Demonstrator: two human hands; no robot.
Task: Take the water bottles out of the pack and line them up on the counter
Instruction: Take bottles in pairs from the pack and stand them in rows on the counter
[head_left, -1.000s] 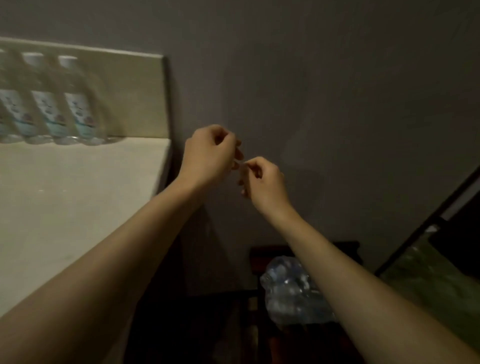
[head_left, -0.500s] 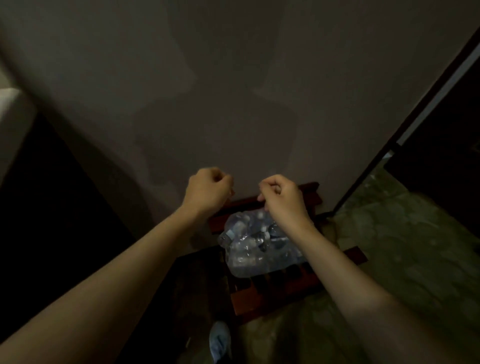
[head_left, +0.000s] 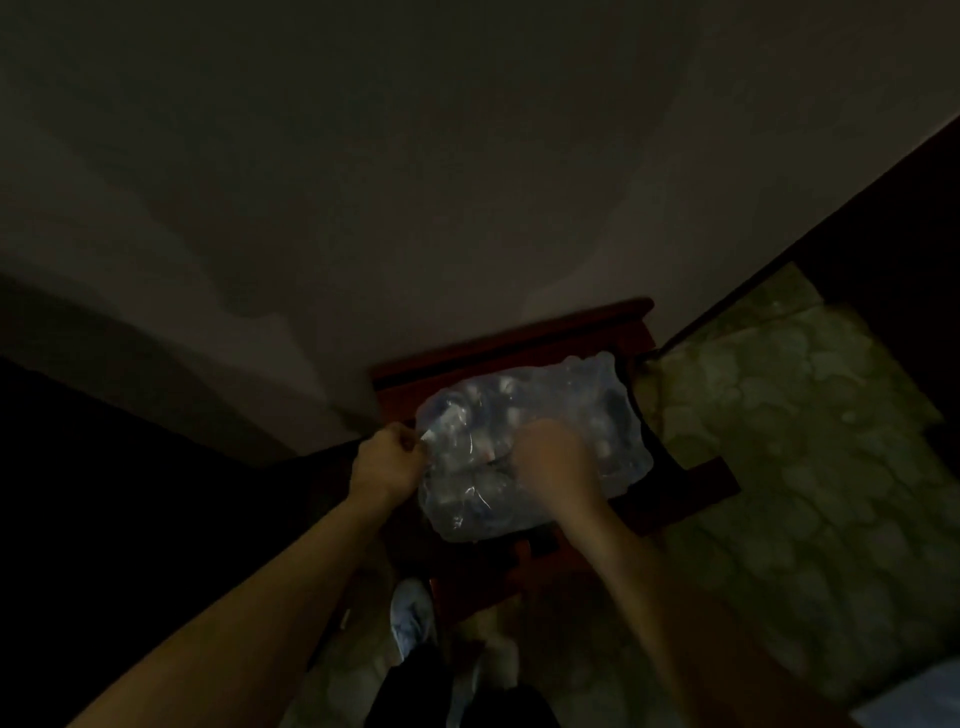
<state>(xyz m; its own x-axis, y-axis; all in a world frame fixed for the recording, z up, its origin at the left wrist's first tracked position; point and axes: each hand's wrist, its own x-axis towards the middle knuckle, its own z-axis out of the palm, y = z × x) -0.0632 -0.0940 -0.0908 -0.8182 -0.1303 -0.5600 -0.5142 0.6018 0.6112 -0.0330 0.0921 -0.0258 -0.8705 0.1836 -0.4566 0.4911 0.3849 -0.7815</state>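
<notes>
A pack of water bottles (head_left: 576, 400) wrapped in clear plastic film lies on a low dark-red wooden stool (head_left: 514, 338) against the wall. My left hand (head_left: 387, 462) pinches the film at the pack's left edge. My right hand (head_left: 553, 460) reaches down onto the top of the pack; it is blurred, and I cannot make out what its fingers hold. The bottles inside show only as pale caps and glints. The counter is out of view.
A grey wall (head_left: 467, 182) rises behind the stool. Patterned greenish floor (head_left: 779, 441) spreads to the right, with a dark door frame (head_left: 810, 234) beyond. My shoes (head_left: 413, 618) and dark trouser legs stand just below the stool. The left side is dark.
My view has swung down from the counter with its row of bottles to the stool. Both hands have dropped from chest height onto the pack, and my left hand has taken hold of the film.
</notes>
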